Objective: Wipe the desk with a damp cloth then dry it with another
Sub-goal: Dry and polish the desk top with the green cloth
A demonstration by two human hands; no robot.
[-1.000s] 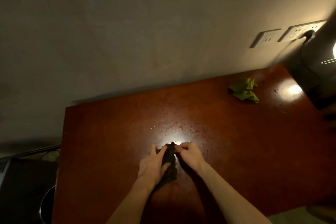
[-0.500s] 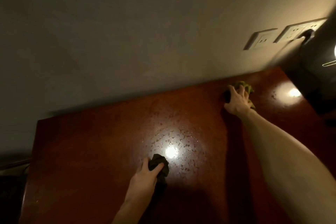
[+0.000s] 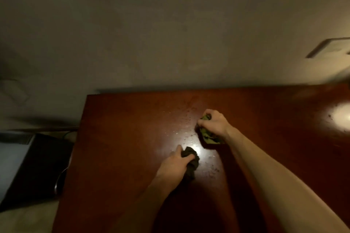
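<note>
Dark crumpled cloth gripped in my left hand, green crumpled cloth in my right hand; drying the wet reddish wooden desk seems next.

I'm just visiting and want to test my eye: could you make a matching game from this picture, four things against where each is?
Things:
1 dark cloth
2 green cloth
3 wall plate
4 black box

Places:
A left of the desk
B in the right hand
C in the left hand
D on the wall, upper right

Pairs: 1-C, 2-B, 3-D, 4-A
</note>
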